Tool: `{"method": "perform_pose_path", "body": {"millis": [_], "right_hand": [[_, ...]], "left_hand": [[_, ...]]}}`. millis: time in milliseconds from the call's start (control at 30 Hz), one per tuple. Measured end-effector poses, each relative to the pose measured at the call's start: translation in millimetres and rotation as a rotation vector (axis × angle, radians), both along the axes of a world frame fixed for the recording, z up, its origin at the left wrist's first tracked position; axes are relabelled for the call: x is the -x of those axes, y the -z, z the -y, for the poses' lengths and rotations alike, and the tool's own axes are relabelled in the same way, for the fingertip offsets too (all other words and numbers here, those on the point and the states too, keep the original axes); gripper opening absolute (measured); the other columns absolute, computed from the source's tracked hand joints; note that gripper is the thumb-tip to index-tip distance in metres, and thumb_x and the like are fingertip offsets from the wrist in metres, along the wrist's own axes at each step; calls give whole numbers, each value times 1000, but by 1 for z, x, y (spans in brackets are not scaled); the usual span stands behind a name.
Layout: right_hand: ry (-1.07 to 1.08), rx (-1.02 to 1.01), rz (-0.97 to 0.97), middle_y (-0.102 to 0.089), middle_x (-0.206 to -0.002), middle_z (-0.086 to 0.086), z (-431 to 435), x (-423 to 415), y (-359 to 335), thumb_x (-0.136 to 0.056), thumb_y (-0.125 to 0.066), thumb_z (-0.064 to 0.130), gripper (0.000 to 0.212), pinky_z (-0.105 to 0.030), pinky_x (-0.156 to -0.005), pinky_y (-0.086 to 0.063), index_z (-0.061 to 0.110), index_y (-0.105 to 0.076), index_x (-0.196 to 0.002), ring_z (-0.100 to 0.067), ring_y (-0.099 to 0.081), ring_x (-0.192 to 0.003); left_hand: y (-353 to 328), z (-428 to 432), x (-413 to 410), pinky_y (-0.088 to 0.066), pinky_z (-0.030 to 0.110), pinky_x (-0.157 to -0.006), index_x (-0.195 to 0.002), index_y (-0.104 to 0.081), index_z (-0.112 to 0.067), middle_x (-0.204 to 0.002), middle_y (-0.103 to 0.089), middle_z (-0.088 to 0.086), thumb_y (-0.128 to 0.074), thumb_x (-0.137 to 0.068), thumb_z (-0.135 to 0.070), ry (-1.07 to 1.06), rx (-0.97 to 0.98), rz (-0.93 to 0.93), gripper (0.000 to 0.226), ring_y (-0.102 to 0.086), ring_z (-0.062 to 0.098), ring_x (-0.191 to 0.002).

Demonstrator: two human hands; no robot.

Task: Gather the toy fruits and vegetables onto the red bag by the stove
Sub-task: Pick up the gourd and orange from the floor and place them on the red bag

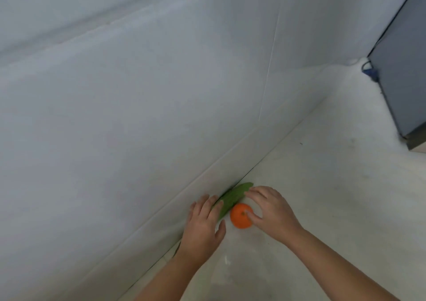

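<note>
At the back edge of the worktop [322,197], where it meets the white wall [138,116], two toys are seen: a cucumber [232,197] lying along the wall joint and an orange [241,216] just in front of it, touching or nearly touching it. The left hand [202,222] is laid over the near end of the cucumber with fingers spread; whether it is closed on the toy cannot be told. The right hand [269,211] is set over the orange, fingertips on the cucumber's far part and the thumb against the orange, loosely cupped and not yet clenched. Neither toy appears to be lifted. Neither the red bag nor the stove is in view, so no gathered toy can be counted; the task is judged to be at a pick-up, with carrying and placing left. At the right edge a dark grey appliance [403,70] stands. No brand, label or writing can be read.
</note>
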State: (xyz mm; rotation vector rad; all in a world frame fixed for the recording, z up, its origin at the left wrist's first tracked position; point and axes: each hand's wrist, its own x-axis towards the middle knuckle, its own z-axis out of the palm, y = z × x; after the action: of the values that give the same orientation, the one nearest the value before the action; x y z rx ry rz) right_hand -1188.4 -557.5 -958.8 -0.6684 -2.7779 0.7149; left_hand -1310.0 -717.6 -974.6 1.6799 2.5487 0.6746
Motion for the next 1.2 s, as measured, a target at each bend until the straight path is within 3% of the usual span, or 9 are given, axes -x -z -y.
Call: {"method": "perform_pose_path", "body": {"millis": [367, 567, 700, 900, 967, 1033, 1100, 1200], "right_hand": [[-20, 166, 107, -66, -93, -3, -7, 28, 93, -66, -47, 44, 47, -39, -75, -51, 15, -67, -96, -28, -61, -87], [16, 245, 168, -61, -111, -4, -3, 23, 123, -64, -40, 53, 64, -37, -87, -44, 17, -62, -112, -27, -53, -104], [1, 266, 215, -54, -124, 0, -4, 17, 131, -66, -52, 45, 58, -32, -89, -39, 20, -57, -119, -24, -47, -112], [-26, 275, 243, -47, -122, 0, -3, 14, 137, -74, -67, 30, 51, -26, -82, -39, 24, -52, -122, -19, -43, -110], [-24, 291, 258, -46, -119, 1, -2, 14, 138, -74, -67, 30, 49, -25, -79, -41, 26, -52, -120, -18, -43, -108], [-25, 318, 267, -44, -119, 2, 0, 13, 139, -74, -67, 30, 49, -29, -79, -45, 27, -51, -120, -17, -43, -107], [-43, 343, 269, -43, -120, 2, 2, 13, 142, -73, -67, 30, 50, -31, -81, -46, 29, -50, -120, -18, -43, -107], [-79, 374, 294, -40, -125, 2, 9, 13, 145, -74, -67, 30, 55, -31, -85, -45, 29, -47, -124, -18, -41, -111]], "left_hand": [[92, 7, 13, -42, 39, -97, -119, -46, -13, -117, -63, 10, -44, -78, -30, -34, 135, 38, 44, -43, 23, -115], [115, 17, 9, -51, 44, -86, -118, -49, -13, -119, -62, 11, -43, -78, -32, -88, 241, 97, 45, -45, 23, -112], [121, 17, 7, -52, 43, -80, -113, -61, -8, -115, -64, 11, -42, -76, -33, -140, 285, 105, 48, -44, 23, -108], [130, 17, 7, -53, 41, -78, -113, -62, -4, -110, -64, 13, -41, -75, -35, -211, 357, 179, 53, -63, 30, -95], [132, 16, 6, -53, 41, -77, -112, -62, -3, -109, -64, 14, -47, -74, -33, -228, 340, 192, 51, -63, 31, -94], [135, 15, 4, -51, 42, -79, -112, -61, -2, -108, -64, 15, -66, -71, -24, -244, 291, 203, 47, -62, 33, -95], [138, 14, 3, -51, 43, -80, -114, -61, -1, -108, -63, 16, -81, -62, -12, -275, 274, 246, 57, -61, 34, -96], [140, 15, 4, -51, 46, -85, -121, -56, -1, -115, -59, 17, -78, -65, -7, -312, 262, 307, 61, -55, 35, -104]]}}
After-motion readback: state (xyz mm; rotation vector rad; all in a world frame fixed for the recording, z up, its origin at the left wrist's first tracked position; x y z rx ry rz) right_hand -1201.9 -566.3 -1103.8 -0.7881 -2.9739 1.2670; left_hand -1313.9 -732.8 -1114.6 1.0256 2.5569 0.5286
